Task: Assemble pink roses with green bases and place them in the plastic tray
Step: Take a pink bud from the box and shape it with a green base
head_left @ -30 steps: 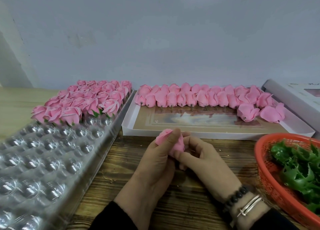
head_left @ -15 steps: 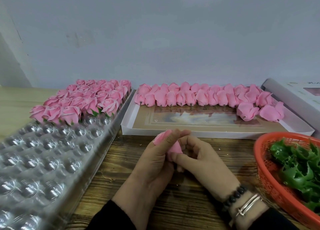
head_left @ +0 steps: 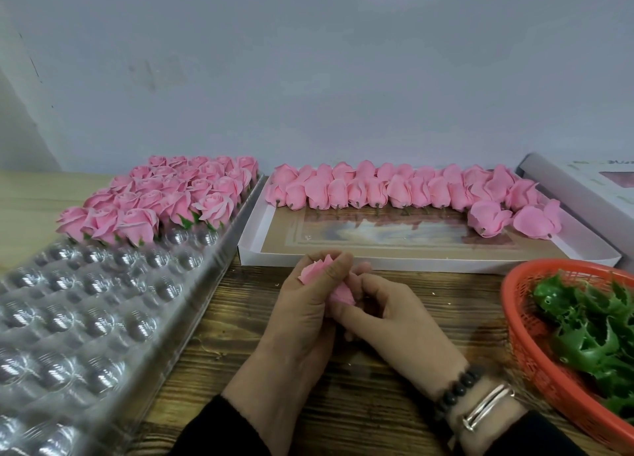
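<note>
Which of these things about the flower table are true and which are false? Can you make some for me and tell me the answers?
1. Both hands hold one soft pink rose head above the wooden table. True: the left hand and the right hand both grip it.
2. The round orange plastic basket is full of pink roses. False: it holds green plastic bases.
3. The clear plastic tray with round cups has finished roses only at its far end. True.
4. The flat white cardboard box is on the left of the tray. False: it lies to the tray's right.
</note>
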